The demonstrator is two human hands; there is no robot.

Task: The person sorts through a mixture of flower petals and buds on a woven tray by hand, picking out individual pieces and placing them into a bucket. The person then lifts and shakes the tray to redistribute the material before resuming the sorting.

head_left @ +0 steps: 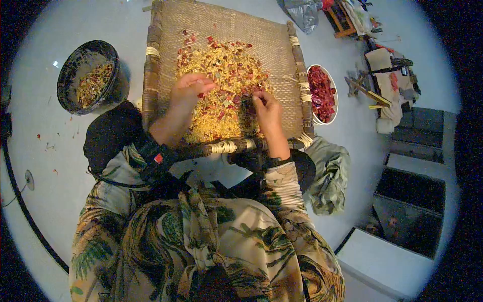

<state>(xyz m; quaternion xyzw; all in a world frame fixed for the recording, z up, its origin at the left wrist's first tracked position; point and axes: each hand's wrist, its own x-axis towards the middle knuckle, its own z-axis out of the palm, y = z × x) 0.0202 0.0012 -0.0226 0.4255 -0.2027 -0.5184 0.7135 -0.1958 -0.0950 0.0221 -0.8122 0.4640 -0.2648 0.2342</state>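
A woven bed-like frame (226, 19) with dark wooden rails stands before my knees. Spread over its weave lies a heap of yellow seeds (201, 128) mixed with red dried chilli pieces (236, 98). My left hand (190, 90) is over the heap's left side, fingers pinched together, with a red bit right by the fingertips. Thumb and fingers of my right hand (266, 104) are closed in a pinch at the heap's right side. What the right pinch holds, I cannot tell.
On the floor to the left stands a black bucket (116, 83) with dry stems inside. Right of the frame is a white tub (335, 100) of red dried chillies. A crumpled grey-green cloth (328, 173) lies nearby. Bags and wooden items sit at the upper right.
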